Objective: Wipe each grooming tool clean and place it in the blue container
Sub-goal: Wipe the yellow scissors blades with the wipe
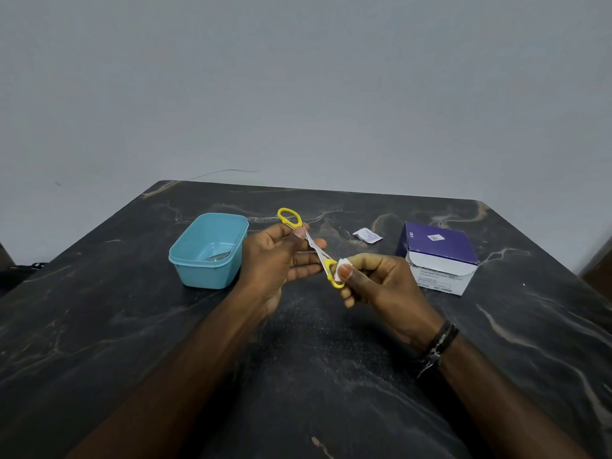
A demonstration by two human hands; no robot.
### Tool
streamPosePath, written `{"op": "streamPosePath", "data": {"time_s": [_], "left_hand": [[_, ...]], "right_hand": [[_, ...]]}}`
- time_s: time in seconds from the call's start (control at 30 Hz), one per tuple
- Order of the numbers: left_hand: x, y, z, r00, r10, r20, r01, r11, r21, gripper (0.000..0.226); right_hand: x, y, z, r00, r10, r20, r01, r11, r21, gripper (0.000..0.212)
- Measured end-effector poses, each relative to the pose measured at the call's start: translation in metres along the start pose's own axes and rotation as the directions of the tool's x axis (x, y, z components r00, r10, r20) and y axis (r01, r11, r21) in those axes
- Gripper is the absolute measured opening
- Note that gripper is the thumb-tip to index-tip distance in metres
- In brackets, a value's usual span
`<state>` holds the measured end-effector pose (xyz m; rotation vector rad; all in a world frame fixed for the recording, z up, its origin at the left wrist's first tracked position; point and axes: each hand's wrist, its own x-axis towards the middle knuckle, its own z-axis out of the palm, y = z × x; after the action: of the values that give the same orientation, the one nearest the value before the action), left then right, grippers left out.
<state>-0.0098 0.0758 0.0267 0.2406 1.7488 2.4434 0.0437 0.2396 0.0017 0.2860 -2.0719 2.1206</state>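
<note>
Dim, flat indoor light, bluish cast. Soft shadow fell under the forearms toward 6 o'clock on the table. No hard glare. Wide-angle bending showed at 3 and 9 o'clock edges. Centre was fairly sharp; corners soft, noisy.

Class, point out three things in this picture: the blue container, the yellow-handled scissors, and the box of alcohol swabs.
blue container (221,274): head view, near front wall.
yellow-handled scissors (290,218): head view, far handle loop.
box of alcohol swabs (437,241): head view, purple top panel.

A purple-and-white swab box sat on the dark marbled table, near a torn white sachet.
</note>
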Motion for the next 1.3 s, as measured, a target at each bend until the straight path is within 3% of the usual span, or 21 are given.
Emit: {"op": "streamPosePath", "data": {"time_s": [0.4,0.67,0.83,1.03,1.3], "left_hand": [[-0.004,-0.012,0.011,0.992,-0.025,-0.126,-0.006,0.971,-0.239,0.014],[-0.004,-0.013,0.012,0.992,-0.032,-0.123,-0.003,0.962,-0.272,0.016],[0.0,-0.006,0.007,0.993,-0.018,-0.12,-0.017,0.959,-0.284,0.012],[-0.001,-0.006,0.004,0.997,-0.076,-0.035,0.065,0.969,-0.239,0.021],[-0.002,-0.01,0.006,0.987,-0.137,0.087,0.144,0.986,-0.083,0.021]], "right_hand": [[-0.004,0.003,0.008,0.998,0.037,-0.057,-0.036,0.999,0.014,0.022],[-0.004,-0.001,0.015,0.998,0.068,0.0,-0.068,0.997,0.03,0.021],[0.0,-0.008,0.004,0.993,0.081,-0.087,-0.076,0.995,0.063,0.021],[0.004,-0.013,-0.011,0.963,0.032,-0.268,-0.025,0.999,0.03,0.015],[0.005,-0.014,-0.011,0.955,0.083,-0.285,-0.073,0.996,0.044,0.008]]}}
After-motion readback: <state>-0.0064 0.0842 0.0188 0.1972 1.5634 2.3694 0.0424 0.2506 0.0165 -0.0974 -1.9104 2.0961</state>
